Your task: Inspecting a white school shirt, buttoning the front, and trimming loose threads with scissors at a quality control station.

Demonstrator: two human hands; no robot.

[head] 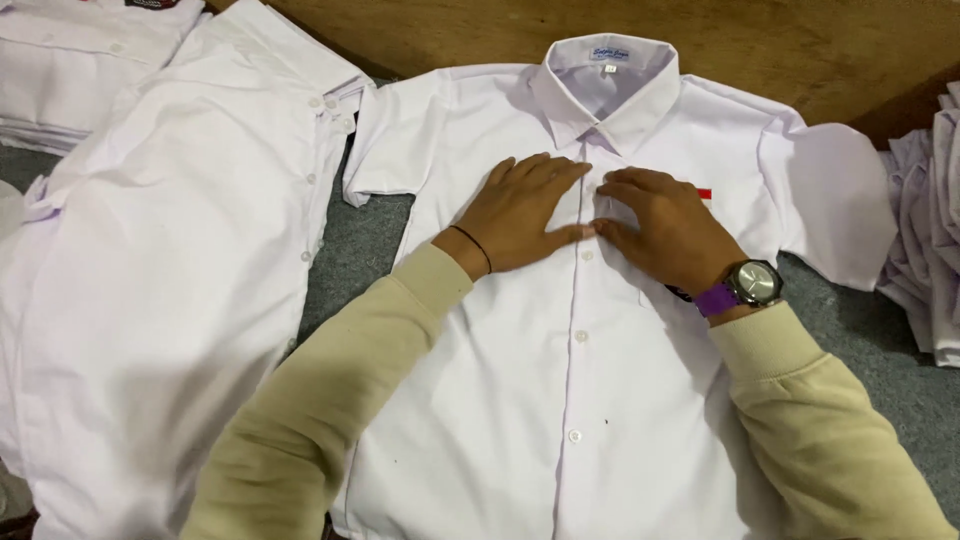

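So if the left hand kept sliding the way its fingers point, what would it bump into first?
The left hand lies flat on the white buttoned shirt, fingers aimed up-right; it would probably reach the shirt's folded collar first.

Small white rectangular neck label (609, 53) with dark blue lettering, sewn inside the collar of the white shirt (560, 400) spread flat at the middle of the grey table (355, 245), close to its far edge, with a tiny white size tab (610, 68) just beneath. Narrow red patch (704, 194) on the chest of that same shirt, just beyond the right hand (665, 225), partly covered by it. Dark label with a touch of red (152, 4) at the collar of the folded white shirts (90, 60) in the far left corner, cut off by the frame.
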